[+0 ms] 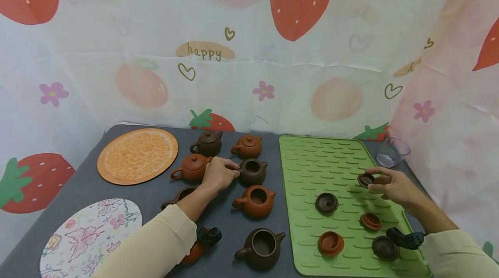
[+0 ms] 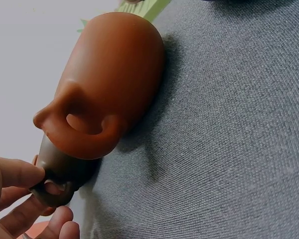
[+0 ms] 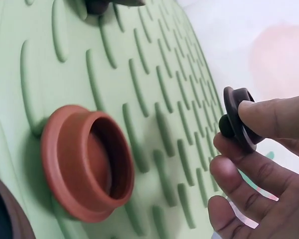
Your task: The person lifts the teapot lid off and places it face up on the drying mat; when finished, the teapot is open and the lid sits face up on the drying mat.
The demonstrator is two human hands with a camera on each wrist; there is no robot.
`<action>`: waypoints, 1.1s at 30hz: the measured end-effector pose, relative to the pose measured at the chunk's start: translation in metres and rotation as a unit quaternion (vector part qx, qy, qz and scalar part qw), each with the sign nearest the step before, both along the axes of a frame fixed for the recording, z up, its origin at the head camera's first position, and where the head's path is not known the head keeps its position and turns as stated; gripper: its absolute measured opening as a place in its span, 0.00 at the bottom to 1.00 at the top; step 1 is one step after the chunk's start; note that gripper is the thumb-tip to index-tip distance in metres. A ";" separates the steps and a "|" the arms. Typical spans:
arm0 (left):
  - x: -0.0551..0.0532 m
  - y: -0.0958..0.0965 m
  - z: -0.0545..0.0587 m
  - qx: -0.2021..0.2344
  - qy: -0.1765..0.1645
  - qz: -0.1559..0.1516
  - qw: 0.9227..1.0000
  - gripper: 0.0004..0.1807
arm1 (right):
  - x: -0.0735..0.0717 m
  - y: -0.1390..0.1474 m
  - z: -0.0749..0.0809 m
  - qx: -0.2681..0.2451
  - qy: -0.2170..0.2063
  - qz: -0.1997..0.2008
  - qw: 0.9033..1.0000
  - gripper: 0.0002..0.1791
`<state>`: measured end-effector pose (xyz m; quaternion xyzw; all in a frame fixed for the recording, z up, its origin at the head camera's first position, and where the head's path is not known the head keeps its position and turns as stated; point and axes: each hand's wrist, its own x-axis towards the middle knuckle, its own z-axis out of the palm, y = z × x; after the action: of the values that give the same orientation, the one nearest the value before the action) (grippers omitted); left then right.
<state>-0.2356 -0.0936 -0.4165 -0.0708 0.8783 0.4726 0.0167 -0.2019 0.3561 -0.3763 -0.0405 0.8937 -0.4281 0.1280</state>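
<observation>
Orange mat (image 1: 137, 156) left, butterfly-print mat (image 1: 91, 237) nearer; clear glass (image 1: 391, 152) right; strawberry-print backdrop (image 1: 249, 53) behind.

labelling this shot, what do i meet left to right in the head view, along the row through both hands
Orange round mat, reddish lidded teapot, left hand, dark open teapot, left edge of the green mat, small dark lid, right hand.
</observation>
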 end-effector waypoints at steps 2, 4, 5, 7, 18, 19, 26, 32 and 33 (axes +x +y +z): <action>0.000 0.000 0.000 0.000 -0.001 0.001 1.000 0.04 | 0.000 0.001 -0.003 0.005 -0.005 -0.002 1.000 0.32; 0.000 0.000 0.000 0.000 -0.002 0.001 1.000 0.04 | 0.000 0.002 -0.006 0.009 -0.008 0.000 1.000 0.31; 0.000 0.000 0.000 0.001 -0.002 0.001 1.000 0.03 | 0.000 0.003 -0.007 0.010 -0.010 0.001 1.000 0.31; 0.001 0.000 0.000 0.001 -0.002 0.002 1.000 0.03 | -0.001 0.004 -0.010 0.013 -0.016 -0.001 1.000 0.31; 0.003 -0.001 0.002 0.007 -0.008 0.000 1.000 0.03 | 0.000 0.005 -0.018 0.050 -0.003 0.016 0.999 0.28; 0.002 -0.001 0.002 0.007 -0.008 0.000 1.000 0.03 | 0.000 0.006 -0.020 0.054 0.000 0.017 0.998 0.28; 0.002 0.000 0.001 0.002 -0.003 0.001 1.000 0.02 | -0.003 0.008 -0.026 0.079 0.017 0.020 0.997 0.26; 0.002 0.000 0.000 -0.003 0.001 0.001 1.000 0.02 | -0.004 0.006 -0.028 0.081 0.025 0.026 0.996 0.25; 0.002 0.000 0.000 -0.003 0.002 0.001 1.000 0.02 | -0.004 0.006 -0.028 0.080 0.024 0.029 0.996 0.26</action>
<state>-0.2335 -0.0937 -0.4161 -0.0711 0.8795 0.4704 0.0143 -0.2057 0.3622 -0.4042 -0.0659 0.9262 -0.3508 0.1215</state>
